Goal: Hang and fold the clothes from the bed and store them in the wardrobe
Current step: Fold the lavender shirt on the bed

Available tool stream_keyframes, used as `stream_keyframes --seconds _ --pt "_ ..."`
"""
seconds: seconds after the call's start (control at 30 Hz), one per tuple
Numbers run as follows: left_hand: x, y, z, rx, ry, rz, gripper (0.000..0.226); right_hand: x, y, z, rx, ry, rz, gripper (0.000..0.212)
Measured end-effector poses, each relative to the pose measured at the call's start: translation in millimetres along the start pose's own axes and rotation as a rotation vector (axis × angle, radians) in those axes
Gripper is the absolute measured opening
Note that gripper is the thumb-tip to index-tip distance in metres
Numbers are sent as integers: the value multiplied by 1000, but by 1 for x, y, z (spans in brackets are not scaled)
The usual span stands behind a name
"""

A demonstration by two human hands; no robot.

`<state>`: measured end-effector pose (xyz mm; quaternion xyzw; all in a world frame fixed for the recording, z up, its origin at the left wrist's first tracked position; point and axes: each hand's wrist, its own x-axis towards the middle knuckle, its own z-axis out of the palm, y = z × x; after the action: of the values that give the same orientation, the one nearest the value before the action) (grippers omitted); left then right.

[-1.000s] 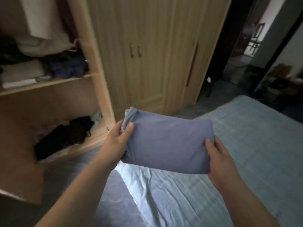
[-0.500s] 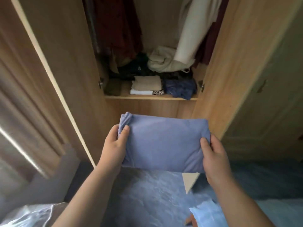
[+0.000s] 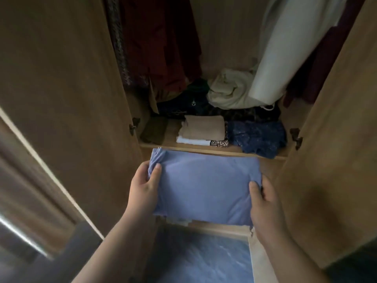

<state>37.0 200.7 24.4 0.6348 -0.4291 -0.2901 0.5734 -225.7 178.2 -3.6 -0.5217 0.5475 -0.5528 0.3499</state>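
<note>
Centre frame: folded blue garment [image 3: 204, 186] held flat in front of the open wardrobe [image 3: 71, 99]. Left hand [image 3: 145, 188] grips its left edge, thumb on top; right hand [image 3: 265, 203] grips its right edge. Just above, shelf [image 3: 163, 139] carries beige folded stack [image 3: 204, 129] beside dark blue patterned garment [image 3: 257, 137]. Red clothes [image 3: 163, 48] hang upper centre, white garment [image 3: 289, 48] upper right.

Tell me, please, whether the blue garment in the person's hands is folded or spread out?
Folded: the blue garment forms a compact rectangle with layered edges at its upper left corner, held by the left hand and right hand.
</note>
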Motion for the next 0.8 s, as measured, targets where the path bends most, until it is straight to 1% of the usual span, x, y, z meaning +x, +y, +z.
stream_keyframes --seconds 0.07,0.23,0.37,0.4,0.53,0.6,0.67,0.73,0.8 --pt "28 3 22 19 21 3 13 40 6 5 -7 -24 16 21" --pt "94 7 65 27 36 -42 12 129 18 25 -49 -81 30 20" --pt "148 -10 84 17 36 -93 15 184 35 50 -86 -86 29 24" --pt "163 -15 89 13 25 -107 17 197 41 58 -89 -87 44 24" --pt "233 -30 109 2 -44 -135 21 251 56 93 -148 -48 91 32" --pt "277 -34 118 8 -105 -151 23 279 58 111 -229 -26 76 36" --pt "322 -37 127 48 -154 -169 28 304 55 126 -368 -5 51 39" --pt "360 -39 137 52 -177 -162 28 326 49 141 -446 15 37 33" --pt "392 -44 147 32 -175 -136 27 348 45 157 -461 35 56 28"
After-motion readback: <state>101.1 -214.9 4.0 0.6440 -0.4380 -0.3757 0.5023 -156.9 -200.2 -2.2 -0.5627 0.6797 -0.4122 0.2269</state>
